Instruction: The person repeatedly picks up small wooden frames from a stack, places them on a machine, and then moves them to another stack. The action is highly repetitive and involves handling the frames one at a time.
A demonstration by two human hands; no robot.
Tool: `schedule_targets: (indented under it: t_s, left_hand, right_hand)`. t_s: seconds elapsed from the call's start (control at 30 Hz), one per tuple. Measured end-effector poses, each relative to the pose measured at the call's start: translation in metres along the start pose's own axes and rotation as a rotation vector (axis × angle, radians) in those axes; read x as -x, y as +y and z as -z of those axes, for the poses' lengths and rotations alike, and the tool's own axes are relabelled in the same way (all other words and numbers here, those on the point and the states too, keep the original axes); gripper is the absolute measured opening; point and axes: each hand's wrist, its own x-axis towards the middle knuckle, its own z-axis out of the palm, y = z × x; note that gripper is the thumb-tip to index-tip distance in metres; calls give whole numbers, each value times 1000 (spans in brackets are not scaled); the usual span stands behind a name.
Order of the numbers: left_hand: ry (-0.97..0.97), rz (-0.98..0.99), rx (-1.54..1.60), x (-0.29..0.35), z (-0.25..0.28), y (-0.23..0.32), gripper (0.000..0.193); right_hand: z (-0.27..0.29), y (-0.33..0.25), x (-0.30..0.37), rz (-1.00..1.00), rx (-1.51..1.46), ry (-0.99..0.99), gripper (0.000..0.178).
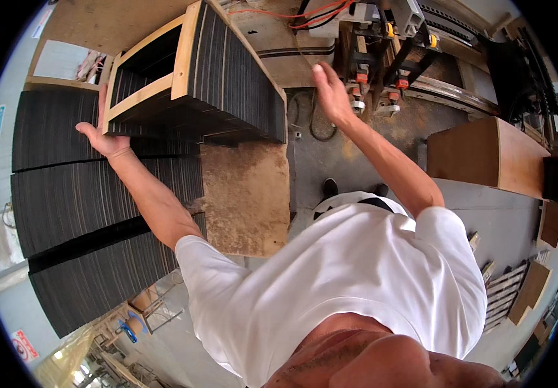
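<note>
A tall stack of thin black boards with pale wooden frame edges (182, 68) stands at the upper left, two openings showing in its top. My left hand (107, 140) lies flat against the stack's left side, its thumb spread away and the other fingers partly hidden along the frame. To the stack's right, my right hand (332, 97) is raised in the air, apart from the boards. Its fingers are stretched out and hold nothing that I can see. Beneath the stack is a worn brown board surface (246, 200).
Several rows of dark boards (91, 200) stand along the left. A machine with red-and-black clamps (382, 71) is at the upper right, with orange cable (279, 13) beside it. A brown wooden box (486, 155) stands at right. Sawdust lies on the grey floor (356, 161).
</note>
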Motion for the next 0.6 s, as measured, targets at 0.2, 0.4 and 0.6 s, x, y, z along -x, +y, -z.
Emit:
schedule_targets:
  t_s: [0.2,0.4,0.6]
  left_hand:
    - [-147,-10,35,-7,-16,17,119]
    - [-213,-35,103,-12,-14,9,116]
    - [-210,-30,83,-11,-13,8,112]
  right_hand:
    - [-41,-126,37,802,190,-125,88]
    - [-88,-166,39,949,33,-193,94]
    - [-99,-157,40,946,36,-151,95]
